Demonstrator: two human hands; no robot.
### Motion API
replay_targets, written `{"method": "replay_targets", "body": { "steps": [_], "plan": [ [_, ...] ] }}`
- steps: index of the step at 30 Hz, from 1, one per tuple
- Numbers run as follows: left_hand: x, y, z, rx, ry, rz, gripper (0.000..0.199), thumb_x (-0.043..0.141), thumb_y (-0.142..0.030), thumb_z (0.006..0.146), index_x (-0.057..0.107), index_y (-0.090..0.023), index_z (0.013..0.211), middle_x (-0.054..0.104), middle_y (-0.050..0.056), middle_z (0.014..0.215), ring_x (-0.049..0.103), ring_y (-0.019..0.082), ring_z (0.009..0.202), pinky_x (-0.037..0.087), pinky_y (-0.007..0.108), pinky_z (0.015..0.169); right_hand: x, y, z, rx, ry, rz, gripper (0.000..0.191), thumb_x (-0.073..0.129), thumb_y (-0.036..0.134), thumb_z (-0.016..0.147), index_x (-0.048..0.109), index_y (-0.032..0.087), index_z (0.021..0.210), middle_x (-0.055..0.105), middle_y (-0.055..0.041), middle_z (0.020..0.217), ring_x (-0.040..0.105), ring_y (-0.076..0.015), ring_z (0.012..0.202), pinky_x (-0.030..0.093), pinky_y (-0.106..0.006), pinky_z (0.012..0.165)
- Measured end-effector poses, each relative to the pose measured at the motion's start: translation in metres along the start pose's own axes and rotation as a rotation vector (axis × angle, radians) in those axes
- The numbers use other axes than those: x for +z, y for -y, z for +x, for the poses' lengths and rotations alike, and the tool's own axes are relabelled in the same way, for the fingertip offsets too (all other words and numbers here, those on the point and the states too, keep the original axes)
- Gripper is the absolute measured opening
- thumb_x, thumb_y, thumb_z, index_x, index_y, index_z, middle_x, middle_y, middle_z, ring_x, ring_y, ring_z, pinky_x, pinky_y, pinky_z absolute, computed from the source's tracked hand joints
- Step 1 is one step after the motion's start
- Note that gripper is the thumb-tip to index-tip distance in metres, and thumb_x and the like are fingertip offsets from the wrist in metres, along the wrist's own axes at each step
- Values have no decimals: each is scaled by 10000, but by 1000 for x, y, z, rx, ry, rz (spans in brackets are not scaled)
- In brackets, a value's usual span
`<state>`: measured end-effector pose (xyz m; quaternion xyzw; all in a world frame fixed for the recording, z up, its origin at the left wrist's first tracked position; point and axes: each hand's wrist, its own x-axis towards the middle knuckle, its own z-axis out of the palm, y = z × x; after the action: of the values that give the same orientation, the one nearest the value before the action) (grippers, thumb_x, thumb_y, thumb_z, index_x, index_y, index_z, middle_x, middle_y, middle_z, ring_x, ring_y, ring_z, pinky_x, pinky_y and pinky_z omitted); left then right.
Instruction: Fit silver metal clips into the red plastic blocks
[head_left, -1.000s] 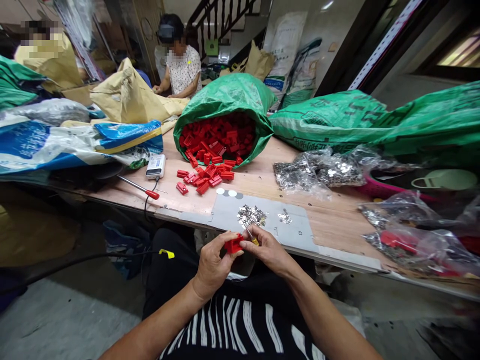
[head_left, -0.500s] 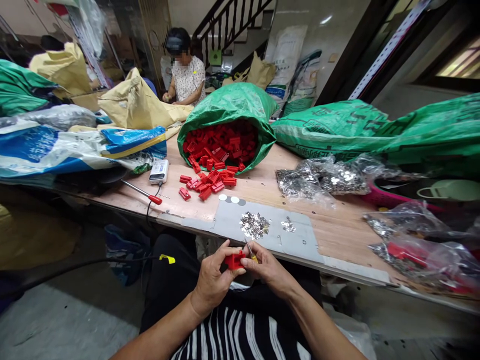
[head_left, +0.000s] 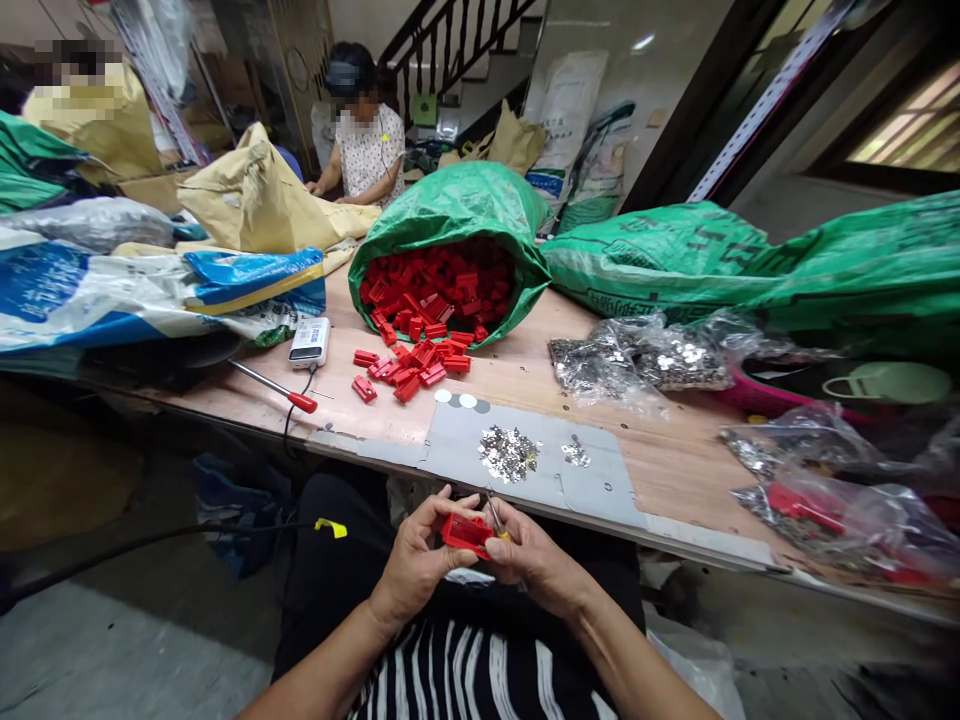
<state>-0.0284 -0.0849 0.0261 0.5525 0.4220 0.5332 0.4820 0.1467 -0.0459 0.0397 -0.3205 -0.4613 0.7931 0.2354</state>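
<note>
Over my lap, just in front of the table edge, my left hand [head_left: 415, 552] grips a small red plastic housing [head_left: 466, 535], its hollow side turned up. My right hand [head_left: 531, 548] is closed on a thin pointed metal tool with a yellow handle [head_left: 504, 534], perhaps tweezers, its tip pointing up and away. Right fingertips also touch the housing's right end. Beyond my hands, a pile of small shiny metal pieces [head_left: 510, 453] lies on a grey mat [head_left: 457, 455]. A smaller cluster of metal pieces [head_left: 576, 452] sits to its right.
A green sack [head_left: 457, 200] spills red housings [head_left: 420, 362] onto the table. To the left lie a red-handled screwdriver [head_left: 277, 388] and a white device with a cable [head_left: 310, 342]. Bags of metal parts [head_left: 645, 355] stand at right. A co-worker [head_left: 367, 150] sits across the table.
The red housing has been tilted so that its hollow side faces up. Both hands have shifted slightly, still holding the housing and the pointed tool. The view has moved a little.
</note>
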Motion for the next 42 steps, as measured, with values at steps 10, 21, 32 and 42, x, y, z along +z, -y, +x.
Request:
{"method": "replay_targets", "body": {
  "steps": [10, 21, 32, 42],
  "plan": [
    [0, 13, 2, -136, -201, -311, 293, 701, -231, 757, 585, -180, 1022, 700, 91, 1082, 663, 203, 993, 517, 361, 913, -31, 53, 21, -254, -438, -924, 180, 538, 364, 871, 600, 197, 897, 621, -20, 835, 524, -140, 695, 389, -265, 638],
    [-4, 12, 4, -193, -249, -354, 293, 718, -230, 739, 591, -182, 999, 703, 47, 1007, 658, 144, 893, 511, 267, 850, -36, 73, 69, -129, -396, -1590, 87, 561, 194, 836, 641, 210, 867, 630, -37, 904, 577, -166, 816, 355, -246, 658],
    [-1, 13, 5, -254, -263, -441, 303, 731, -217, 730, 589, -184, 995, 705, 40, 1007, 650, 139, 886, 489, 256, 847, -43, 82, 69, -122, -423, -1407, 49, 486, 242, 858, 511, 209, 831, 624, -15, 790, 556, -158, 723, 343, -244, 633],
    [1, 11, 5, -258, -275, -441, 303, 728, -223, 735, 581, -186, 997, 705, 39, 1024, 650, 130, 887, 483, 250, 852, -51, 69, 53, -251, -399, -1039, 145, 495, 292, 840, 592, 202, 900, 651, -20, 847, 579, -165, 761, 423, -275, 696]
  ]
}}
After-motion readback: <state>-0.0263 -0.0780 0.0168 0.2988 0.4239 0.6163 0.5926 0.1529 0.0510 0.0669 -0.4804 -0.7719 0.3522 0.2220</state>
